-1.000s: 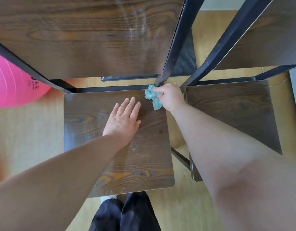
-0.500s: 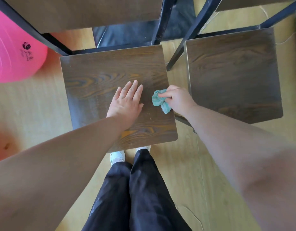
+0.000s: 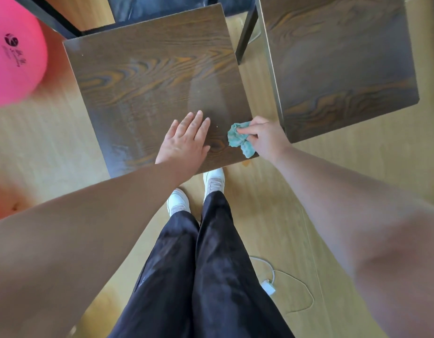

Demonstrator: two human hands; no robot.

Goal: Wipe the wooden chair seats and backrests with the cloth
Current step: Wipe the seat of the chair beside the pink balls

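Floor (image 3: pixel 272 215): light wood boards, seen from straight above. Nearest are black trousers (image 3: pixel 198 276) and two white shoes (image 3: pixel 178 201), toes at the near edge of a dark wooden seat (image 3: pixel 150 76). A white charger (image 3: pixel 268 287) with its thin cable (image 3: pixel 306 289) lies on the boards right of the legs.

Left hand (image 3: pixel 184 142): flat on the seat near the front edge, palm down, fingers straight and close together, thumb out; holds nothing.

Right hand (image 3: pixel 264 139): at the seat's front right corner, fingers curled, pinching a crumpled teal cloth (image 3: pixel 240 140) – forefinger lies across its top. The cloth touches the seat, one fold reaching the front edge. The hands are near each other, not touching.

A faint pale streak shows on the seat beyond the cloth.

Second seat (image 3: pixel 338 57): just right of the first, a strip of floor between them. A black frame leg (image 3: pixel 246 32) shows at the far end of that gap.

Far left – pink ball (image 3: pixel 13 57) with dark print, beside the first seat; blurred.
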